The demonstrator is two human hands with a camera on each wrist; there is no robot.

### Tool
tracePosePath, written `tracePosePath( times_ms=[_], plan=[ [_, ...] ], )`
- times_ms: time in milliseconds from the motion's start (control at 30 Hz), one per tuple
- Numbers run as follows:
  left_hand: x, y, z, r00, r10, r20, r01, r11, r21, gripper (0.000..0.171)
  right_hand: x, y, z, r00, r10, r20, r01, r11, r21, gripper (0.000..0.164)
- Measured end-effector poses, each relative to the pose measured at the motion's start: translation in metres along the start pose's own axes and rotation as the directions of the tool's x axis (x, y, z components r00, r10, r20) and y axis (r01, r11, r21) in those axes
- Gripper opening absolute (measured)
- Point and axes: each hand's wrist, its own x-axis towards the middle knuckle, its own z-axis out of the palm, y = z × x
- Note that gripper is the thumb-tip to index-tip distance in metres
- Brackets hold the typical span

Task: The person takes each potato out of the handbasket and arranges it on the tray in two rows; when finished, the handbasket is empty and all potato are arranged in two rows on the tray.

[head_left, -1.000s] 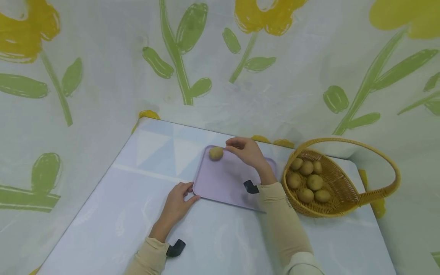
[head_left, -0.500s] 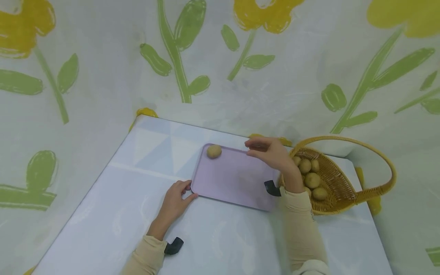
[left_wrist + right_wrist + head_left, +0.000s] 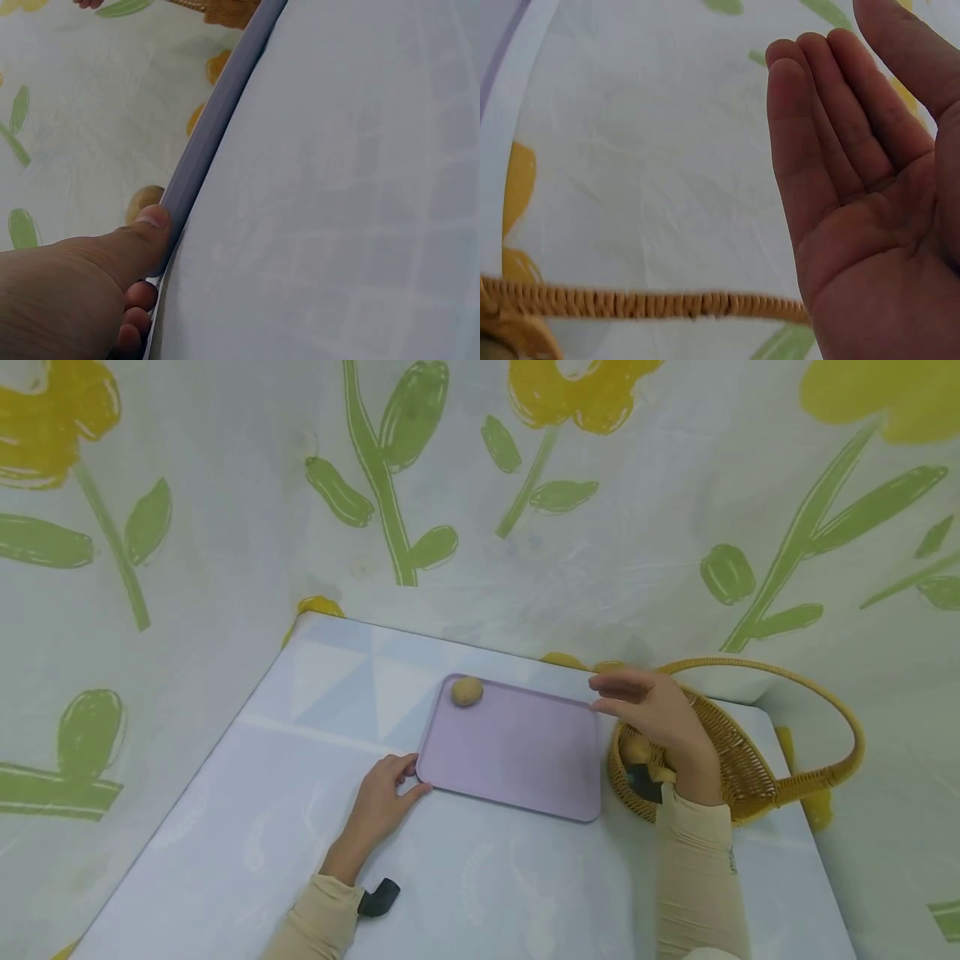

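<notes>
A lavender rectangular tray [image 3: 517, 747] lies on the table. Near its far left corner rests one small, rounded tan-brown item [image 3: 467, 691], potato-like or kiwi-like; its exact kind is unclear. My left hand [image 3: 378, 802] holds the tray's near left corner; in the left wrist view the thumb [image 3: 154, 217] presses the rim and the other fingers curl below it. My right hand [image 3: 660, 714] hovers over the left side of a wicker basket [image 3: 738, 743], fingers extended and palm bare in the right wrist view. Similar tan items [image 3: 637, 750] in the basket are mostly hidden by that hand.
The basket's tall arched handle [image 3: 843, 727] rises on the right. Pale patterned cloth covers the table [image 3: 247, 827], and a flower-printed backdrop [image 3: 630, 543] stands behind its far edge. Black wrist mounts [image 3: 379, 897] stick out from both sleeves.
My right hand has moved right, away from the tan item, across the tray to above the basket. The left hand keeps its hold on the tray corner. The view shifted slightly at first.
</notes>
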Motion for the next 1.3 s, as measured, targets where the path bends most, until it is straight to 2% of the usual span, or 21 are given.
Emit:
tracePosePath(
  times_ms=[167,333,500,633,1000,1300],
  plan=[
    [0.000,0.000,-0.001,1.000,-0.001,0.002,0.001,1.000,0.000,0.050,-0.013,0.009,-0.013,0.999,-0.037,-0.010,0.036,0.999,-0.033,0.031],
    [0.000,0.001,-0.001,1.000,-0.007,0.004,0.007,1.000,-0.002,0.050,-0.025,0.022,-0.024,0.997,-0.071,-0.012,0.071,0.997,-0.009,0.032],
    [-0.001,0.000,0.000,1.000,-0.006,0.002,0.006,1.000,-0.006,0.051,-0.034,0.043,-0.032,0.996,-0.079,-0.036,0.079,0.997,0.017,0.035],
    [-0.001,0.001,-0.001,1.000,0.000,-0.002,0.000,1.000,-0.002,0.051,-0.038,0.060,-0.037,0.995,-0.078,-0.065,0.078,0.997,-0.005,0.036],
    [-0.002,0.001,0.000,1.000,-0.011,0.007,0.011,1.000,-0.006,0.051,-0.045,0.092,-0.042,0.992,-0.017,-0.124,0.020,1.000,0.019,0.037],
    [-0.002,0.001,0.000,1.000,0.007,-0.012,-0.007,1.000,0.006,0.051,-0.047,0.113,-0.038,0.992,0.053,-0.114,-0.050,0.998,0.028,0.040]
  ],
)
